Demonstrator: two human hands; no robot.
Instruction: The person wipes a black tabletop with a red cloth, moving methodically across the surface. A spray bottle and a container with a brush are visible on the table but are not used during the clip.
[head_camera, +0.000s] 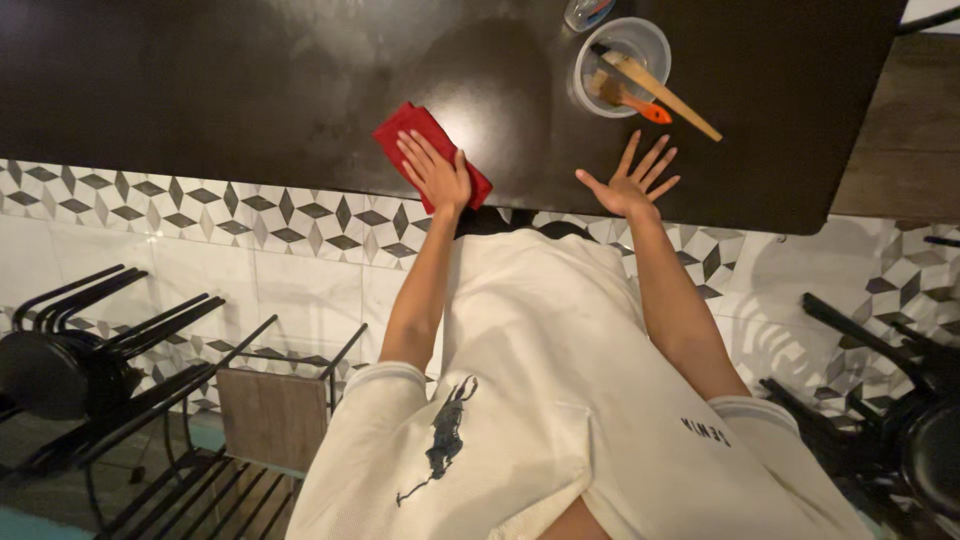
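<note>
Far left of the hands: black metal chairs (90, 350), backs toward the table, standing on patterned floor tiles (250, 215).

Under both hands: dark table (250, 90), glossy top with a bright glare patch between the two hands.

Left hand (438, 170): flat, palm down, fingers together and stretched forward, pressing on the red cloth; not curled round it.

Red cloth (410, 125): folded into a thick rectangle, lying skewed near the table's near edge, its far corner sticking out beyond the left fingertips.

Handling, red cloth: looks soft, light and limp; it should slide readily on the smooth top under a flat palm and would likely unfold if lifted by one corner. Best hold appears to be a flat press on the middle, or a pinch across the folded edge.

Right hand (630, 180): open wide, fingers spread, palm flat on the bare table just right of the cloth; holding nothing.

Beyond the right hand: clear plastic tub (622, 65), with a wooden spatula (665, 90) and an orange-handled tool (640, 107) leaning out over its rim; the tool's working end is hidden inside.

Far right of the hands: more black chairs (890, 390).

Wearer: white shirt (560, 400), seen from above.
</note>
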